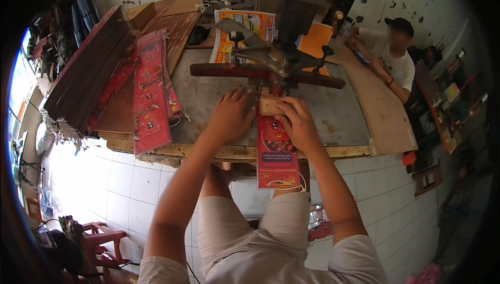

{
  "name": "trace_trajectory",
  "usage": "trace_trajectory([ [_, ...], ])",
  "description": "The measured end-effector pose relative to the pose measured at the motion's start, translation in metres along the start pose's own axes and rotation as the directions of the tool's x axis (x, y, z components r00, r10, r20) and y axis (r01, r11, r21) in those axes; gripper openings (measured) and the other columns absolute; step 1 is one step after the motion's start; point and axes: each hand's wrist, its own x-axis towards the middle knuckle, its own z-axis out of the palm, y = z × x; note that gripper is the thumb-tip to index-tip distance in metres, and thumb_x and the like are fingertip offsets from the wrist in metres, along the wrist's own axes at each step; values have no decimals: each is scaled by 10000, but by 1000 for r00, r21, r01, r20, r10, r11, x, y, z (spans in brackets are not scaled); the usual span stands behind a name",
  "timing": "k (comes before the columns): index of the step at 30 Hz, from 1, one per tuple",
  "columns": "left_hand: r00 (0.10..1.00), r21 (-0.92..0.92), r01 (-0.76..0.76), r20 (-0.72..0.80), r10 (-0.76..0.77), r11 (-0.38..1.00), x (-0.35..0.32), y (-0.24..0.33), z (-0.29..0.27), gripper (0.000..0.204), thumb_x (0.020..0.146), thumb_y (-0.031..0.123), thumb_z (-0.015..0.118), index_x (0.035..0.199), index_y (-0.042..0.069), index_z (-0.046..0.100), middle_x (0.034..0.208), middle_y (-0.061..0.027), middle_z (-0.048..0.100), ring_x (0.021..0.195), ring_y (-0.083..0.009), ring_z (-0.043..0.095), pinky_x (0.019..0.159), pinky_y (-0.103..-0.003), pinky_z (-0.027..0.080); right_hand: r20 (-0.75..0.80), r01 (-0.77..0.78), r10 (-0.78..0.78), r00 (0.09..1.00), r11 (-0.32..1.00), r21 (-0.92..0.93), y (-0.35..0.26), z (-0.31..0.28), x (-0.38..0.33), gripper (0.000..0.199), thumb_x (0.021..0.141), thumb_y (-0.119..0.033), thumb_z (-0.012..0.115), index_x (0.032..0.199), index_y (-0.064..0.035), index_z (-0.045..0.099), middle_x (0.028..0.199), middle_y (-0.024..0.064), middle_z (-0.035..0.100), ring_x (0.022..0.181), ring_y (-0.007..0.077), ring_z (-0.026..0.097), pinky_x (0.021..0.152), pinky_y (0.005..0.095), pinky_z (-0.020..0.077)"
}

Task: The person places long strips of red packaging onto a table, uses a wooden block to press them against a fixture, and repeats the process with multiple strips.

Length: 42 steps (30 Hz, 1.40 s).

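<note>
My right hand grips a small pale wooden block that rests on the upper end of a red printed strip under the machine's head. The strip's lower end hangs over the near table edge, with a white cord on it. My left hand lies on the grey worktop just left of the block, fingers apart and nothing seen in them. Above both hands stands a press-like machine with a dark red crossbar; its point of contact with the block is partly hidden.
At left, several red printed strips lie by a tall stack of dark-edged sheets. Orange and yellow printed sheets lie behind the machine. Another person sits at the far right. A red stool stands lower left.
</note>
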Motion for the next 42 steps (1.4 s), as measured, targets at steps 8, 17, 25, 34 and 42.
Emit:
trace_trajectory([
  [8,995,-50,-51,83,55,997,25,-25,20,587,976,273,651,1517,47,629,1612,-191,590,1553,-399,475,1275,-547,372,-3,4,-4,1000,1000,2,1,2,0,351,971,-126,809,1303,-50,722,1343,102,655,1257,351,635,1053,488,561],
  [17,997,-44,-44,63,46,998,24,-26,23,588,955,264,655,1496,34,657,1601,-181,610,1551,-382,482,1285,-544,348,10,-9,8,1000,1000,24,-1,3,-1,341,980,-120,798,1302,-42,715,1351,111,644,1265,359,628,1051,489,561],
  [25,995,-93,-24,91,33,995,27,-21,22,602,948,254,652,1511,40,648,1618,-176,604,1563,-390,471,1287,-566,334,0,-1,1,1000,1000,29,4,0,-6,351,963,-112,805,1292,-32,713,1350,110,642,1264,355,629,1056,487,555],
  [34,997,-63,-54,52,57,997,16,-30,19,594,1007,265,623,1553,31,601,1652,-208,553,1568,-410,457,1292,-580,333,-77,-11,16,997,998,66,0,1,-5,390,952,-131,831,1305,-26,702,1354,126,651,1263,372,643,1070,490,550],
  [42,1000,55,10,17,-11,998,-87,34,-9,593,1049,287,626,1560,-8,570,1696,-219,496,1575,-420,446,1300,-579,325,20,-58,55,998,974,218,2,-26,-51,402,941,-114,848,1307,-40,699,1406,124,667,1303,373,647,1092,468,552],
])
